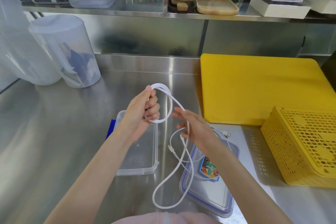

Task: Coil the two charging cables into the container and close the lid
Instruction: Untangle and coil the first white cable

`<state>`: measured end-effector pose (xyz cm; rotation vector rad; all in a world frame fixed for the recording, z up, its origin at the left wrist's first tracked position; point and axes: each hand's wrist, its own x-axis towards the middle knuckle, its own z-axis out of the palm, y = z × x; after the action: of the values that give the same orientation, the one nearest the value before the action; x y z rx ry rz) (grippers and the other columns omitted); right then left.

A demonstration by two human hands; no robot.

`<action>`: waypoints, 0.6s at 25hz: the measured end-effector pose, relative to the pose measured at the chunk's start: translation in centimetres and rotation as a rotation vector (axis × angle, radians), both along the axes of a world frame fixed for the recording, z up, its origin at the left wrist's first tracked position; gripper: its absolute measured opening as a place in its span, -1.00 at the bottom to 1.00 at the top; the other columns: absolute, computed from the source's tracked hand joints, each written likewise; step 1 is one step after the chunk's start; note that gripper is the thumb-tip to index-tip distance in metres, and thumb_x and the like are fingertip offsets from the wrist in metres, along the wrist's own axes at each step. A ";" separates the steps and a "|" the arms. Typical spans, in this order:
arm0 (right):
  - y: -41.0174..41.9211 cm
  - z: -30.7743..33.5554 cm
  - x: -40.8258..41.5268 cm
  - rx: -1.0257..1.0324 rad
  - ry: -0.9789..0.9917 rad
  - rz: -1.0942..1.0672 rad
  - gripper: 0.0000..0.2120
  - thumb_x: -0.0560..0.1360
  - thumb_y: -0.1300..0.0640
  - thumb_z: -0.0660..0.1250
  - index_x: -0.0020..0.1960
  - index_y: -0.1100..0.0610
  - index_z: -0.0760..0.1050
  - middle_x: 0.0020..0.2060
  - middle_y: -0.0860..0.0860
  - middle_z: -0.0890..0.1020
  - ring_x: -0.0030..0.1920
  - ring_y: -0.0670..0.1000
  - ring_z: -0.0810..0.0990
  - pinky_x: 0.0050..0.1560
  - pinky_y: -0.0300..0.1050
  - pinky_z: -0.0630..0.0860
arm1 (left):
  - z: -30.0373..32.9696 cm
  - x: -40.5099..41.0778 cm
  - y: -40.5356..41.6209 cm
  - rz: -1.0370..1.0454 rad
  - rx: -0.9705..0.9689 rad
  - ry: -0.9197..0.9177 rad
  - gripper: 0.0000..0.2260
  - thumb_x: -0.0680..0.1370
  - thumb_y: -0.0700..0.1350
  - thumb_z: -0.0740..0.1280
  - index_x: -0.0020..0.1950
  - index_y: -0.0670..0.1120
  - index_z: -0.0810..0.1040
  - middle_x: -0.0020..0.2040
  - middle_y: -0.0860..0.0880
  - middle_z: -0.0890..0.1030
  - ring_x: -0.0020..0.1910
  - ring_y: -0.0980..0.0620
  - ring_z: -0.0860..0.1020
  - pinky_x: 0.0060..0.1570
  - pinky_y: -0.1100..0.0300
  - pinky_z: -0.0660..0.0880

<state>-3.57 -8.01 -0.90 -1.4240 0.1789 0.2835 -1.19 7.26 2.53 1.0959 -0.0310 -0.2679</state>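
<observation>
Left grip (pixel 143 110) fisted around the white cable (pixel 164 96) coil; right grip (pixel 192 125) loosely open, strand across its fingers.

The cable (pixel 171 107) is white. The container (pixel 145 167) is clear plastic with a blue clip at its left end. The lid (pixel 225 203) is clear with a blue rim line and a multicoloured label. The cutting board (pixel 254 89) is plain yellow, and the basket (pixel 305 147) is yellow with a grid of holes. The counter (pixel 54 132) is brushed silver steel.
</observation>
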 end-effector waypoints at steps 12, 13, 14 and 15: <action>-1.2 0.6 0.0 -0.085 -0.249 -0.025 -0.67 0.59 0.03 0.07 -0.24 0.02 0.52 -0.59 -0.14 0.36 -0.49 -0.16 0.29 -0.32 -0.24 0.28 | -1.5 -1.9 -0.4 -0.262 0.030 0.097 -0.61 0.60 0.04 -0.01 -0.24 -0.14 0.44 -0.58 0.04 0.31 -0.56 0.08 0.31 -0.31 0.22 0.43; -1.4 0.6 0.0 -0.111 -0.259 -0.022 -0.66 0.59 0.02 0.07 -0.25 0.02 0.52 -0.60 -0.14 0.35 -0.47 -0.14 0.30 -0.28 -0.23 0.31 | -1.4 -2.1 -0.5 -0.286 0.057 0.092 -0.62 0.60 0.02 0.00 -0.21 -0.14 0.48 -0.58 0.03 0.35 -0.55 0.07 0.36 -0.25 0.19 0.48; -1.5 0.6 0.0 -0.124 -0.262 -0.023 -0.66 0.59 0.02 0.07 -0.26 0.02 0.51 -0.60 -0.14 0.34 -0.43 -0.10 0.31 -0.22 -0.18 0.34 | -1.2 -2.3 -0.5 -0.312 0.069 0.087 -0.64 0.58 -0.01 0.03 -0.17 -0.14 0.54 -0.57 0.01 0.40 -0.53 0.05 0.42 -0.21 0.17 0.54; -1.6 0.5 0.1 -0.129 -0.261 -0.023 -0.65 0.59 0.02 0.07 -0.27 0.02 0.51 -0.61 -0.14 0.34 -0.41 -0.07 0.32 -0.17 -0.13 0.35 | -1.0 -2.4 -0.5 -0.340 0.073 0.083 -0.66 0.55 -0.03 0.07 -0.16 -0.12 0.60 -0.56 -0.01 0.46 -0.50 0.03 0.49 -0.18 0.17 0.57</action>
<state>-3.48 -9.57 -0.36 -1.5708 -0.0008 0.0661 -3.59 6.76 1.54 1.1486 -0.1355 -0.6236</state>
